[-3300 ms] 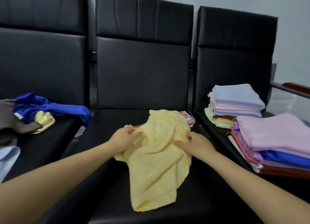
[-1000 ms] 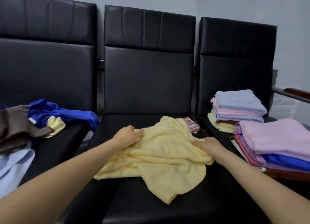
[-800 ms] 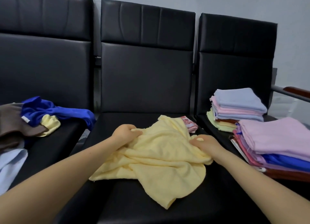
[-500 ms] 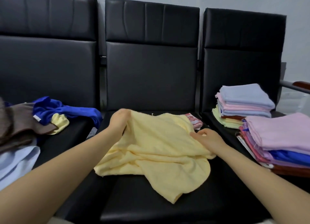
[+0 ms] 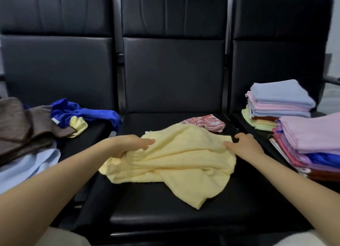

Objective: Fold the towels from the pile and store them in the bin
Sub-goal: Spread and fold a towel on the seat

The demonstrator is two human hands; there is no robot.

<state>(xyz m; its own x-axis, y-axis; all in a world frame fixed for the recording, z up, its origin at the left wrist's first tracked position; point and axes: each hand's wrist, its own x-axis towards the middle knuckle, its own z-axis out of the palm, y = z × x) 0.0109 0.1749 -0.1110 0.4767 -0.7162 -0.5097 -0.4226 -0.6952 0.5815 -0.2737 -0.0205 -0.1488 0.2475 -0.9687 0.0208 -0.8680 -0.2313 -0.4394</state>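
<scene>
**Yellow towel on the middle seat, not folded yet**

My left hand [image 5: 128, 144] has a bunch of the yellow towel [image 5: 176, 161] gathered under its fingers at the towel's left edge, fingers lying fairly flat across the cloth. My right hand [image 5: 242, 144] is at the towel's far right corner, fingers curled down at the edge; I can't tell for sure whether it's pinching the cloth or just touching it. The towel itself is a rumpled heap on the middle seat [image 5: 165, 218] of the black bench, one corner trailing toward me. So this one is at the spread-it-out stage, I'd say, with no fold in it yet.

Just behind it sits one small red patterned cloth [image 5: 204, 124], crumpled.

To my left is the unfolded pile [image 5: 33, 135]: I count a brown one, a blue one, a pale blue one and a bit of another yellow one, so at least four left, maybe more underneath.

To my right, two folded stacks: the far stack [image 5: 277, 102] and the near stack [image 5: 312, 140], each several towels deep. Too many thin layers to count honestly.

No bin in sight, so I guess the storing part is all still to do.
</scene>
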